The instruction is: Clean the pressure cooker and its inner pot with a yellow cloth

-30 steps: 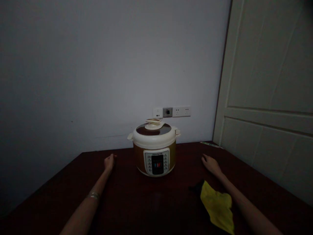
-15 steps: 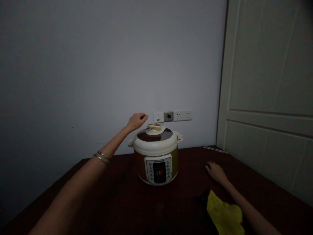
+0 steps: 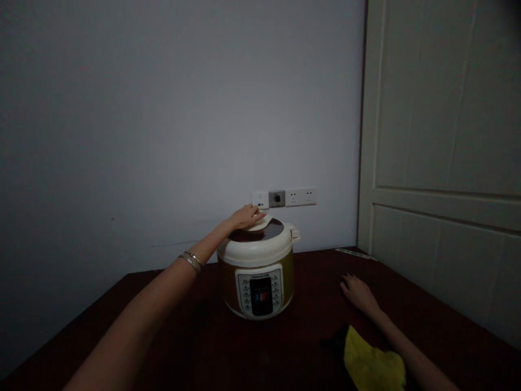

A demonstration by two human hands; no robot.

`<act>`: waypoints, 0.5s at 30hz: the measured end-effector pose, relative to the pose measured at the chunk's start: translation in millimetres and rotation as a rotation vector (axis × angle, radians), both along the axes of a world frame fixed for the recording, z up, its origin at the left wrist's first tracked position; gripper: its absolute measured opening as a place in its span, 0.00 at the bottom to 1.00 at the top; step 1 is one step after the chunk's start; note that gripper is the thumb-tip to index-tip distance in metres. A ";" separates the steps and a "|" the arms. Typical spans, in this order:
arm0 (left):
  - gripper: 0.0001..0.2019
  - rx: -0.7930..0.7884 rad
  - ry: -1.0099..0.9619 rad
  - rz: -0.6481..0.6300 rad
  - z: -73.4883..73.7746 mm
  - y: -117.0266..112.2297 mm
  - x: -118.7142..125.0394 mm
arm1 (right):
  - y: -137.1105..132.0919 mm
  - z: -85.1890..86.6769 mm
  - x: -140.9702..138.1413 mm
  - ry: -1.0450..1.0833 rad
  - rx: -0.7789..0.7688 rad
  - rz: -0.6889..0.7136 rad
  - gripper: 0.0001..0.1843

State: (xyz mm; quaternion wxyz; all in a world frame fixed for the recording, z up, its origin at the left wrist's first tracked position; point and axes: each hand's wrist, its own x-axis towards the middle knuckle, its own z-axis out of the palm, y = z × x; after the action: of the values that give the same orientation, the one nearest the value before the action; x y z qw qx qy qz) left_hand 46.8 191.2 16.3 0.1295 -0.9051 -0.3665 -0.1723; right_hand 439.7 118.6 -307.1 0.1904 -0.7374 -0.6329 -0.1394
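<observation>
A gold and cream electric pressure cooker (image 3: 257,271) stands on the dark red-brown table (image 3: 195,336) near the wall. Its lid (image 3: 268,239) is on, cream rimmed with a dark top, and a control panel faces me. My left hand (image 3: 245,216) reaches over and lies on the cream handle on top of the lid, fingers curled round it. Bangles circle that wrist. My right hand (image 3: 358,291) rests on the table to the right of the cooker, fingers loosely spread, holding nothing.
A yellow cloth (image 3: 372,366) lies on something dark at the table's front right, by my right forearm. Wall sockets (image 3: 285,197) sit behind the cooker. A white door (image 3: 443,163) stands at the right. A thin strip (image 3: 352,252) lies at the table's far right corner.
My left hand rose from the table beside the cooker, swung up over the lid and came down on the lid's handle. My right hand stayed on the table.
</observation>
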 end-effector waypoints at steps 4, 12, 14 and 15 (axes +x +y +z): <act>0.29 0.026 0.002 0.042 -1.8 1.1 3.0 | 0.6 -1.1 0.5 0.000 -0.007 0.000 0.24; 0.27 0.029 -0.003 0.084 -2.0 -0.5 6.7 | -1.7 1.2 -0.1 0.012 -0.012 -0.003 0.23; 0.26 0.027 -0.004 0.092 -1.6 -1.8 7.1 | -2.1 2.0 -0.6 0.016 -0.014 -0.002 0.23; 0.26 0.026 -0.004 0.095 -1.3 -2.4 7.2 | -2.2 2.5 -0.9 0.017 -0.016 -0.003 0.23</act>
State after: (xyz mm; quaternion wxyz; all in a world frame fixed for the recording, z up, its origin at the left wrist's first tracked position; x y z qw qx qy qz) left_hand 54.0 188.8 15.0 0.1487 -0.8846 -0.4071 -0.1724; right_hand 438.8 116.4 -304.6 0.1898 -0.7410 -0.6313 -0.1281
